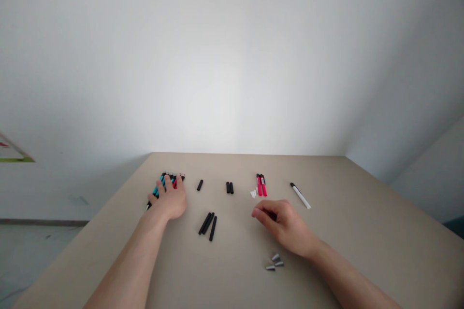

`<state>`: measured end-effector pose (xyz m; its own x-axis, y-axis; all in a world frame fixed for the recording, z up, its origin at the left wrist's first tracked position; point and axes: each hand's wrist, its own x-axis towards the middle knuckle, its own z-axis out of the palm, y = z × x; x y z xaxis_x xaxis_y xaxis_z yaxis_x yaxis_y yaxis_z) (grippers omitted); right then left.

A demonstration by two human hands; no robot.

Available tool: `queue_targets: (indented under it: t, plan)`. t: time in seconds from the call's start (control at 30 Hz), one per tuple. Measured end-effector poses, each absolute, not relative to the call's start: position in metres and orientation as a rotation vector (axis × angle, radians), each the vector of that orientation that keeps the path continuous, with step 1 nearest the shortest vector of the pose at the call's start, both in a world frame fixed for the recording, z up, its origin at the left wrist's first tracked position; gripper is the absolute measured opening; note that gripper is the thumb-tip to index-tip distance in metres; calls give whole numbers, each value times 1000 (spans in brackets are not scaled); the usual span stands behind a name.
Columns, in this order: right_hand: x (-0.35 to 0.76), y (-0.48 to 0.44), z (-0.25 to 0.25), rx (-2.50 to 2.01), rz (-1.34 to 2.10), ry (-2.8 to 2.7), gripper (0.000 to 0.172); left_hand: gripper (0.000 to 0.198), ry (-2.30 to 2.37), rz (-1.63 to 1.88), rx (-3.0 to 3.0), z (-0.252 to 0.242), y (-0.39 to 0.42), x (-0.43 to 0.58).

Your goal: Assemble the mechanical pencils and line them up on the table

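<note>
The left hand [171, 200] is spreading its fingers wide, palm down, and is resting over a row of blue and pink pens [158, 187], which are poking out past its fingertips and along its left side. Just to the right of that hand, one short black piece [200, 185] is lying alone, and nearer the person three long black tubes [207, 224] are lying close together. The right hand [284, 227] is curling its fingers in toward its thumb; there is a dark spot inside the curl, but I cannot tell if it is holding something. Past its fingertips, white bits [253, 194] are lying beside two pink pens [261, 185]. Farther left of those, two short black pieces [229, 188] are sitting side by side. A white pen [300, 195] with a black end is lying beyond the right hand, toward its right. Nearer the person, just below this hand, small silver cones [276, 257] are lying in a bunch.
</note>
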<state>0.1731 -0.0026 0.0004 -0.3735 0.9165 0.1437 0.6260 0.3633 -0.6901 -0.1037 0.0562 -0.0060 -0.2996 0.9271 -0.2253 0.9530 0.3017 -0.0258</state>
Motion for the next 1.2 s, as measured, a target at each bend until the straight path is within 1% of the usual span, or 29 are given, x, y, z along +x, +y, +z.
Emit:
queue_targets:
  t: [0.47,0.83,1.2]
  plan:
    - [174,-2,-1,-1338,741,-2113,32,68,2428,-190,1732,-14,60,-110]
    - [174,-3,0,-1334,742,-2127,33,65,2398,-199,1714,-8,58,-109]
    - [174,-2,-1,-1342,746,-2131,30,65,2393,-190,1708,-5,57,-110]
